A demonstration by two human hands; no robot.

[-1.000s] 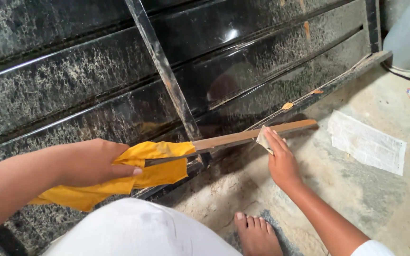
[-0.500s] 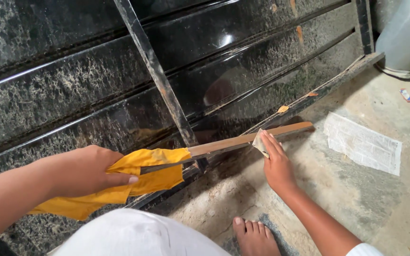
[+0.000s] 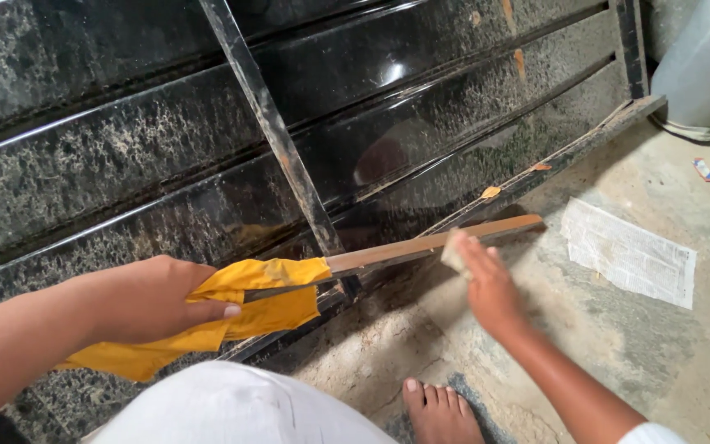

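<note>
My left hand [image 3: 154, 298] grips one end of a long flat wooden strip [image 3: 433, 241] through a yellow cloth [image 3: 240, 308] wrapped round it. The strip runs to the right, low along the foot of a black metal gate [image 3: 166, 148]. My right hand [image 3: 486, 284], blurred by motion, presses a small pale pad [image 3: 454, 253], perhaps sandpaper, against the strip near its middle. My white-clad knee [image 3: 207, 411] and bare foot [image 3: 437, 411] show at the bottom.
The gate has slanted glossy slats, speckled with rust, and a diagonal bar [image 3: 277, 136]. A sheet of newspaper [image 3: 628, 252] lies on the dusty concrete floor [image 3: 667, 345] at the right. A grey-white container [image 3: 704, 70] stands in the top right corner.
My right hand has slid back along the strip towards my left hand, from near the far end to the middle. The left hand keeps its grip on the cloth-wrapped end.
</note>
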